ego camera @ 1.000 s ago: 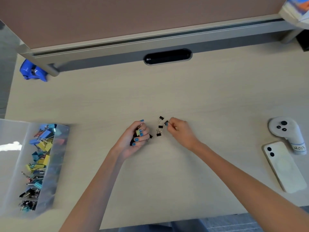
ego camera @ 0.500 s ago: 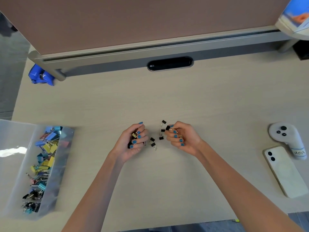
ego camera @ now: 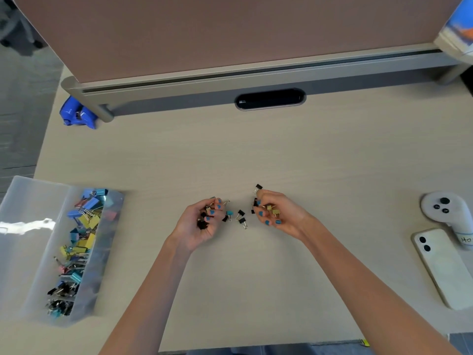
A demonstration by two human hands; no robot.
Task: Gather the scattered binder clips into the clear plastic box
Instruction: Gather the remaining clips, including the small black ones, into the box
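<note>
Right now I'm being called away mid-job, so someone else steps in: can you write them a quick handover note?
Left hand: grips a bunch of small clips, mostly black.
Right hand: grips a few clips, some yellow.
Loose clips, black and one teal, lie on the desk between the hands; another black clip sits by the right fingertips.
Clear plastic box, far left, already holds many clips.
Left to do: collect the loose ones, empty both hands into the box.

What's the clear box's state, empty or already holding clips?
Holding clips: blue, yellow and black binder clips lie piled inside the clear plastic box, along its right wall.
</note>
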